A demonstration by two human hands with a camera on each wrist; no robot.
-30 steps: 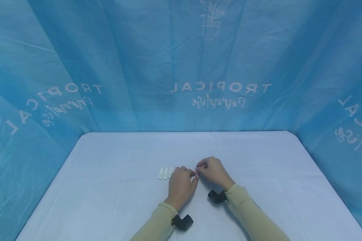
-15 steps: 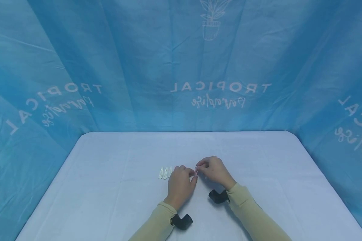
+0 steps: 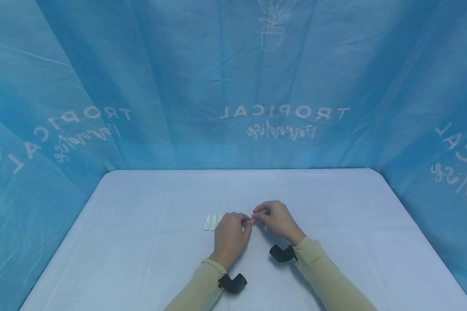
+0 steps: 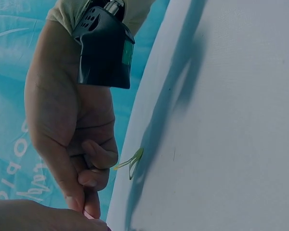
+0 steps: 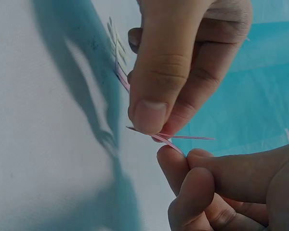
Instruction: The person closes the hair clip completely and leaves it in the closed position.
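Observation:
A thin pink snap hair clip (image 5: pixel 169 143) is held between both hands, its narrow strips spread apart. My left hand (image 3: pixel 230 237) pinches it with thumb and forefinger; the thumb (image 5: pixel 151 113) lies over its middle. The fingertips of my right hand (image 3: pixel 276 219) pinch its other end. Left of my left hand lie pale snap clips (image 3: pixel 213 223) in a row, the nearest partly covered by that hand. Behind the left fingers, the right wrist view shows another pink clip (image 5: pixel 121 81). A green clip (image 4: pixel 135 161), its strips apart, lies beside my right hand.
A white cloth covers the table (image 3: pixel 140 259), with blue printed curtains (image 3: pixel 187 86) at its back and sides. Black wrist cameras (image 3: pixel 233 284) jut from both sleeves near the tabletop.
My left hand has shifted slightly up and left, covering more of the nearest pale clip. The held pink clip has tilted between the fingertips. My right hand has barely moved.

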